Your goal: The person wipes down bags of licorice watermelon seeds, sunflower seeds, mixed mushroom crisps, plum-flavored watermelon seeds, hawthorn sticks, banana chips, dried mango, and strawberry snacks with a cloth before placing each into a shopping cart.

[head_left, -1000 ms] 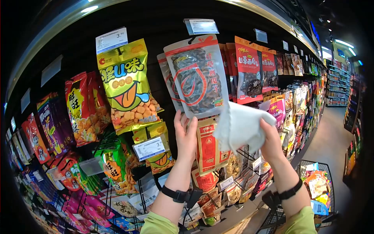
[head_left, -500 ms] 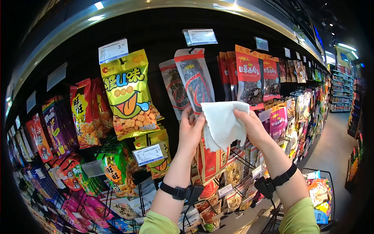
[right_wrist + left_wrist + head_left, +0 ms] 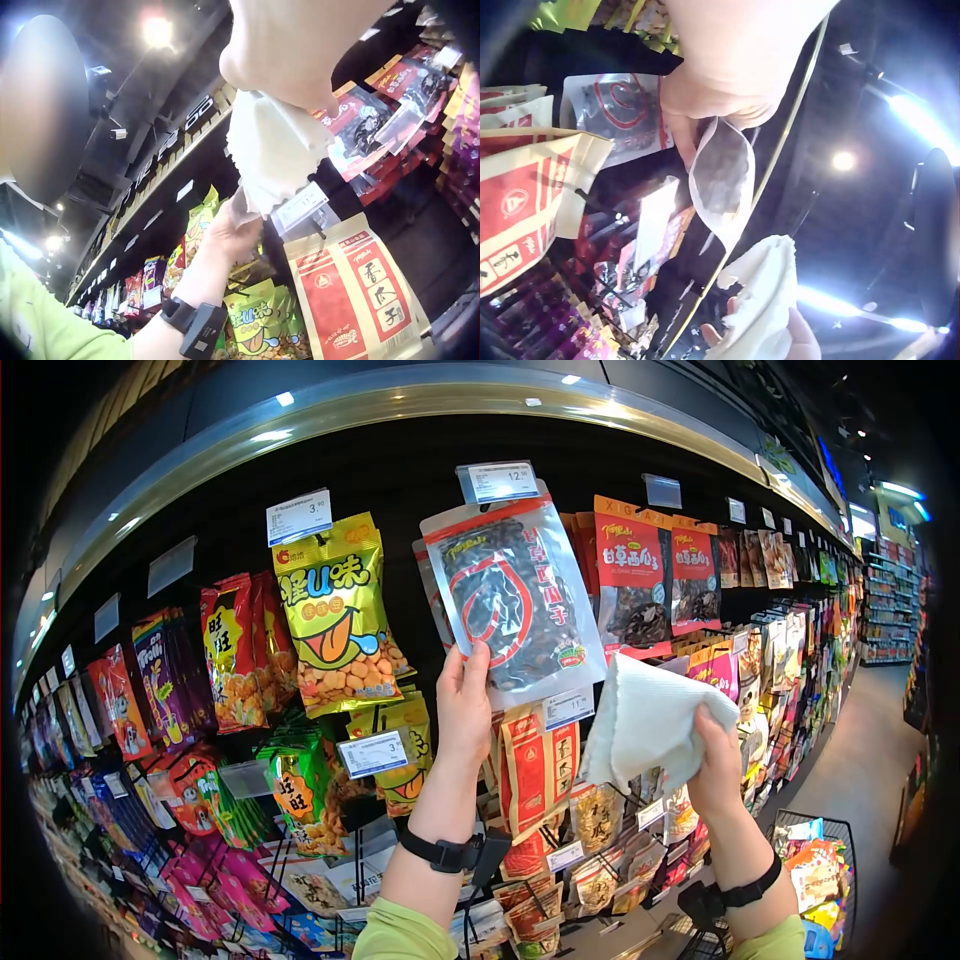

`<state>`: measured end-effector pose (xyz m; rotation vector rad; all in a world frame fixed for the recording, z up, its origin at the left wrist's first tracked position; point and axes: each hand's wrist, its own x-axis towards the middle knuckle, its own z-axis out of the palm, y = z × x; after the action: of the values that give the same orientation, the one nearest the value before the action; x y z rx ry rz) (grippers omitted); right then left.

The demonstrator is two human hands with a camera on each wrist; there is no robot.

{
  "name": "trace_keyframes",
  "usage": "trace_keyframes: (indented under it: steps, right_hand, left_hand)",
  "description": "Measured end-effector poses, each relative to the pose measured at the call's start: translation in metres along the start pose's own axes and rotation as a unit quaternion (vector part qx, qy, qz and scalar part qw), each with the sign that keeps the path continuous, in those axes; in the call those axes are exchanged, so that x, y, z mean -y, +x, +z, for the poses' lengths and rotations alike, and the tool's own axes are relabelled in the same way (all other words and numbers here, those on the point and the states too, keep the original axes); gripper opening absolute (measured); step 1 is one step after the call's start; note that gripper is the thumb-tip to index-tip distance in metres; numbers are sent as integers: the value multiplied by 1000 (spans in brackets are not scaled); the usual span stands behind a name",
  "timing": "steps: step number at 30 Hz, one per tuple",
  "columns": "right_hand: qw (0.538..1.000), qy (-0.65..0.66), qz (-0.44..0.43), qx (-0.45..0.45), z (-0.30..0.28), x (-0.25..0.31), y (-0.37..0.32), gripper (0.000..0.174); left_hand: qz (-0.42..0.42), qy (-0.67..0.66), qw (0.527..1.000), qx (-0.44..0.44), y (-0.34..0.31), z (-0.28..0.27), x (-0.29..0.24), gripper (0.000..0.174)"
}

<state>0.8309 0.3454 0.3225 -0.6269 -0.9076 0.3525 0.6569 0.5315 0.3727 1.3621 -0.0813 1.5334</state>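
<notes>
My left hand [image 3: 463, 710] grips the lower left edge of a clear and grey bag of melon seeds [image 3: 545, 630], thumb on its front. The bag hangs under a price tag, its printed front turned toward me. From the left wrist view, the bag's bottom [image 3: 724, 180] shows between my thumb and fingers, with a similar bag [image 3: 619, 112] hanging behind. My right hand [image 3: 718, 760] holds a white cloth [image 3: 650, 725] just right of the bag's lower corner. The cloth is bunched at my fingers, and its free part spreads leftward.
Yellow snack bags [image 3: 335, 620] hang to the left, red seed bags [image 3: 632, 575] to the right. Below the held bag are a red and tan bag [image 3: 535, 770] and a price tag [image 3: 570, 708]. A filled basket [image 3: 850, 880] stands low at the right beside the aisle floor [image 3: 850, 730].
The bag, angled away half a second ago, has swung to face me in my left hand. My right hand has drawn the cloth from in front of the bag down and right.
</notes>
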Motion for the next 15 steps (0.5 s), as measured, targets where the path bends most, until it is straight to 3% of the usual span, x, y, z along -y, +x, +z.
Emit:
trace_keyframes:
  steps: [4, 8, 13, 15]
  right_hand:
    - [999, -26, -10, -20, -31, 1, -4, 28]
    - [999, 39, 8, 7, -43, 16, -10, 30]
    - [997, 38, 2, -63, -61, 26, -27, 35]
    - [984, 89, 62, -144, -61, 33, -41, 41]
  left_hand:
    - [5, -56, 998, 7, -16, 20, -27, 31]
    - [-13, -86, 996, 21, -38, 44, -54, 31]
    - [-99, -83, 991, 23, -88, 61, -59, 31]
    - [-136, -57, 989, 24, -118, 73, -52, 32]
